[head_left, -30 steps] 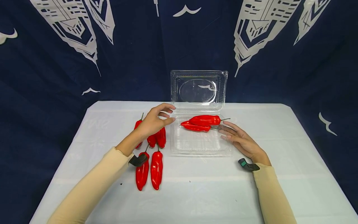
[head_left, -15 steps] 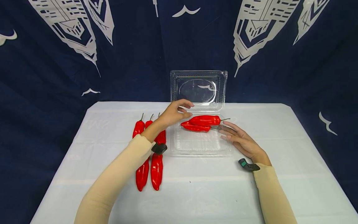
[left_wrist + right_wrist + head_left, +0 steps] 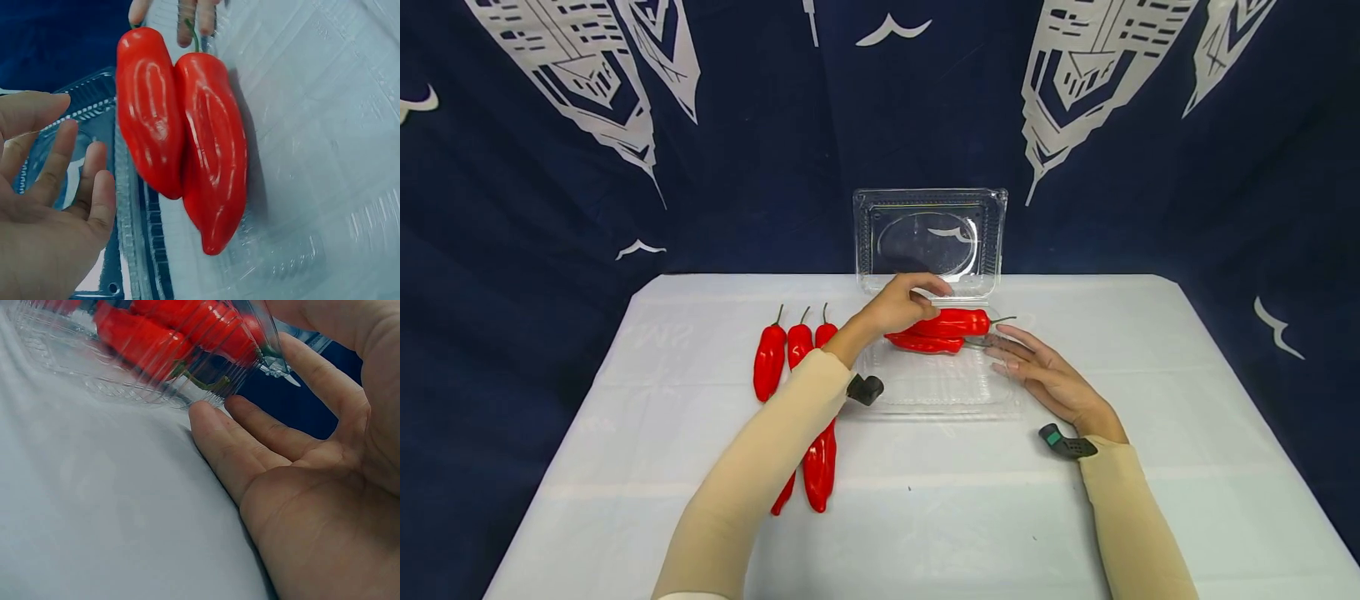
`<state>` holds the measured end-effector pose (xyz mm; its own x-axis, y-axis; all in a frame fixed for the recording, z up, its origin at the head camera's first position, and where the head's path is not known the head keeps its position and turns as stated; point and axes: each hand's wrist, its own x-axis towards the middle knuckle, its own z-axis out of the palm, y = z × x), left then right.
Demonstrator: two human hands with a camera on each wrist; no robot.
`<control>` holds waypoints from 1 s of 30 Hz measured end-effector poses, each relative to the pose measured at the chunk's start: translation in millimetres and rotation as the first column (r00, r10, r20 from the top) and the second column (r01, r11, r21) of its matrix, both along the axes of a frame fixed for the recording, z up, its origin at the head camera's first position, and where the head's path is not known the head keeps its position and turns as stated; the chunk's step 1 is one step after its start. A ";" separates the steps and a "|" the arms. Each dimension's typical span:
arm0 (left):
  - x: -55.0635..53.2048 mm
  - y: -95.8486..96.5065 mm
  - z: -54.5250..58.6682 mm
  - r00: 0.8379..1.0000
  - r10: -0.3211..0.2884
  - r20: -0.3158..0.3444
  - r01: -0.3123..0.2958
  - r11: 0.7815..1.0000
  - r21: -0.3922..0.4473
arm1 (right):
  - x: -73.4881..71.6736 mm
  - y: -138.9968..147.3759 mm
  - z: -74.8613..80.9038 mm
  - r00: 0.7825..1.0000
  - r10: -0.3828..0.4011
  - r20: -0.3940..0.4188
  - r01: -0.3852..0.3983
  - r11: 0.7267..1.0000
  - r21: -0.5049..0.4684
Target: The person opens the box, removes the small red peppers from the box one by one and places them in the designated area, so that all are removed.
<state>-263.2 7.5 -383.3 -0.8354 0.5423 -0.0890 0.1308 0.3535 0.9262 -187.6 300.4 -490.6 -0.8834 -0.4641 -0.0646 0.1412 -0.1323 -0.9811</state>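
Two glossy red peppers with green stems, the far one (image 3: 966,322) and the near one (image 3: 928,343), lie side by side in a clear plastic clamshell container (image 3: 940,411). My left hand (image 3: 904,305) hovers over the container's far left side, overlapping the far pepper in the head view. In the left wrist view, its fingers are loosely bent and hold nothing. My right hand (image 3: 1051,375) rests at the container's right side, fingers extended, fingertips right at the clear wall in the right wrist view. The container's lid (image 3: 865,242) stands upright at the back.
Several more red peppers lie left of the container: one at far left (image 3: 769,362), one beside it (image 3: 800,340) and a nearer one (image 3: 819,471). My left sleeve (image 3: 760,450) covers parts of some. A white-covered table (image 3: 970,525) meets a dark blue patterned curtain (image 3: 760,167).
My left hand has moved right, from beside the container's left edge to over the far pepper, its forearm following. The right hand and the peppers in the container stay in place.
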 end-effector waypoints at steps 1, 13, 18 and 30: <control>-0.5 1.6 -1.4 1.000 -0.001 -0.005 0.001 1.000 -0.011 | 0.1 0.0 0.0 1.000 0.003 -0.002 -0.003 1.000 -0.001; -4.6 18.0 -15.4 1.000 -0.023 -0.021 0.021 0.994 -0.104 | 2.0 -2.6 3.1 1.000 0.006 0.009 -0.006 1.000 -0.009; -3.3 22.2 -17.6 0.998 -0.041 -0.050 0.032 0.986 -0.166 | 1.0 -1.2 1.9 1.000 -0.005 0.006 0.005 1.000 0.009; 1.8 29.7 -19.7 0.997 -0.015 -0.074 -0.003 0.970 -0.242 | 0.4 -0.7 0.8 1.000 0.002 -0.001 -0.002 1.000 0.007</control>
<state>-261.4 37.2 -403.1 -0.8415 0.5172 -0.1562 0.1988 0.5652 0.8007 -187.2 299.6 -489.8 -0.8827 -0.4652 -0.0667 0.1403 -0.1254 -0.9821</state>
